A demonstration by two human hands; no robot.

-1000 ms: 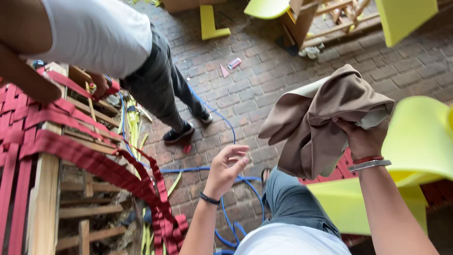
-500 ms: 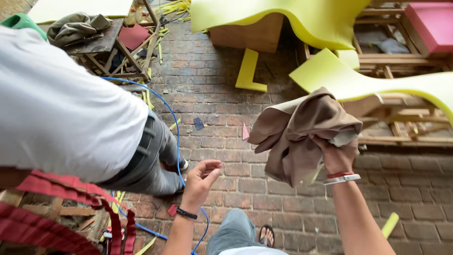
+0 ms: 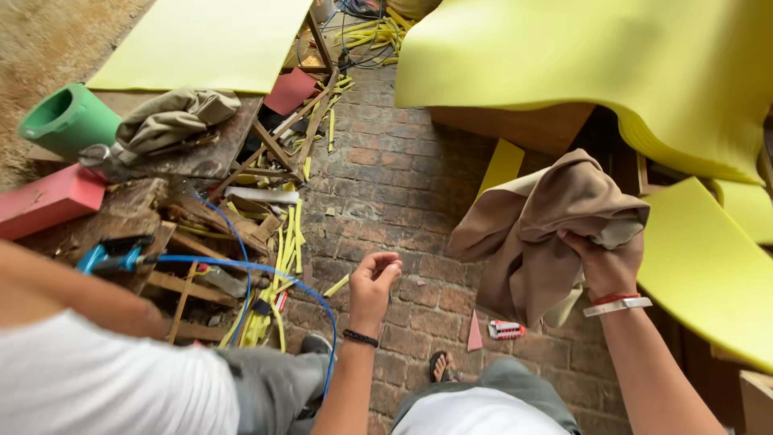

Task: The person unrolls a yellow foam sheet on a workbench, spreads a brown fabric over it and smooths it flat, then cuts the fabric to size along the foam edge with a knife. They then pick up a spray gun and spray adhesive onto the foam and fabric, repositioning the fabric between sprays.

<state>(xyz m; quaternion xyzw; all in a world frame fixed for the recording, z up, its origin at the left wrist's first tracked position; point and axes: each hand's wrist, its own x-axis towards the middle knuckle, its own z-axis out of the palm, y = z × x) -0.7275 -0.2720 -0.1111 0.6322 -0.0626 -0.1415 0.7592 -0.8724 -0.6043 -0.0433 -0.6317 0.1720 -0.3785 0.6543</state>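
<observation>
1. Right hand [image 3: 605, 262] is bunched tight around a brown cloth [image 3: 541, 229], fingers closed into the folds near its top edge. The cloth hangs in the air over the brick floor [image 3: 386, 177], in front of the big yellow foam sheets [image 3: 564, 56]

2. Left hand [image 3: 373, 283] is empty as far as I can tell, fingers curled loosely with the tips close to the thumb, not pinching anything I can make out. It sits just left of the cloth, apart from it

3. Pose: both forearms reach forward and up from the bottom of the view. Right wrist is cocked back, with a silver and a red band on it. Left wrist has a dark band, palm turned sideways toward the cloth

4. My take on handling the cloth well: it's all wadded up in one fist, so bring the free hand over to a loose corner below the grip to open it out, instead of shaking it one-handed

5. Other stuff, relative to the cloth: a small red-and-white tool [image 3: 506, 329] lies on the bricks right below it, a blue hose [image 3: 266, 270] snakes off to its left, and a person in a white shirt [image 3: 88, 379] stands further left, near a green bucket [image 3: 71, 119] and wood scraps
</observation>
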